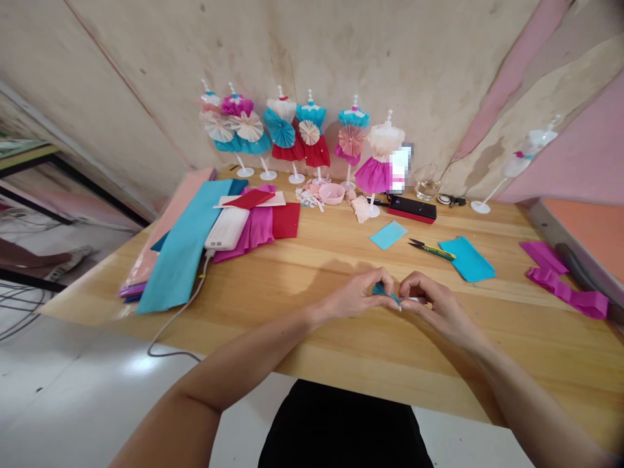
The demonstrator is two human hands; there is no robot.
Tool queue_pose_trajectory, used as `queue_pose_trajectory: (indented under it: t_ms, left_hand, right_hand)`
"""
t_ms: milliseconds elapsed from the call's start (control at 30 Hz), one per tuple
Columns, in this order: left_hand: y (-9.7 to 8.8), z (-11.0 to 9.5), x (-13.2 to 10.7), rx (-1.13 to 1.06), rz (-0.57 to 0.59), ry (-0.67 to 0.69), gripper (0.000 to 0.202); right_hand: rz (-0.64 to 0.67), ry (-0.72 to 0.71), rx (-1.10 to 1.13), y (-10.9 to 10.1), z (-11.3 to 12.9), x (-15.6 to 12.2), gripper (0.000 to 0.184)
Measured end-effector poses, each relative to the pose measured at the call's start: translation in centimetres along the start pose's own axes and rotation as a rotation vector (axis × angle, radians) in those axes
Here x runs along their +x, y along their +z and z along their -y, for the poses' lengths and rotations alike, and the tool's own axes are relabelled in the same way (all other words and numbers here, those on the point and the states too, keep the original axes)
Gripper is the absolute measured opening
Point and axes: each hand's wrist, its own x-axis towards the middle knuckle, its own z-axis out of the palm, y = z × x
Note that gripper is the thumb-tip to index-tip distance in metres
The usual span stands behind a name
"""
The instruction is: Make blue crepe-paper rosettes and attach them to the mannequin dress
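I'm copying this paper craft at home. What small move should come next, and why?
Probably one narrow fold in the small turquoise paper. The left hand and right hand pinch it between their fingers, it looks creased, though that is hard to see, and the pleated blue fan on a dress form nearby shows tight, even pleats.

Blue paper [385, 292] pinched between left hand [353, 296] and right hand [433, 305]

The fingers are held close together just above the bench [487, 338]. Scissors [431, 249] and a blue sheet [467, 259] are laid beyond the right hand; a white power bank [227, 229] is placed on coloured paper [260, 227] further left, and paper-dressed mannequins [280, 127] are lined up along the wall [390, 52].
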Motion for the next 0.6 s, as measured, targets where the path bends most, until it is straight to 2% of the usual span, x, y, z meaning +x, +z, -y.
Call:
queue_pose_trajectory:
  t_ms: [133,233,400,500,600]
  left_hand:
    - [0.0,0.5,0.0,0.164,-0.147,0.125,0.031]
    - [-0.2,0.8,-0.1,0.322,-0.234,0.172,0.029]
    - [-0.5,0.9,-0.2,0.509,-0.243,0.222,0.023]
    - [-0.5,1.1,-0.2,0.556,-0.268,0.282,0.021]
    - [-0.5,0.9,-0.2,0.574,-0.293,0.288,0.019]
  right_hand:
    - [-0.011,-0.102,-0.051,-0.1,0.3,0.1,0.018]
    - [-0.044,-0.101,-0.067,0.4,0.3,0.1,0.019]
    - [-0.083,-0.081,-0.098,1.4,0.0,0.1,0.020]
    - [-0.130,-0.080,-0.124,1.6,-0.4,0.2,0.018]
    - [-0.173,-0.083,-0.137,1.5,-0.8,0.1,0.016]
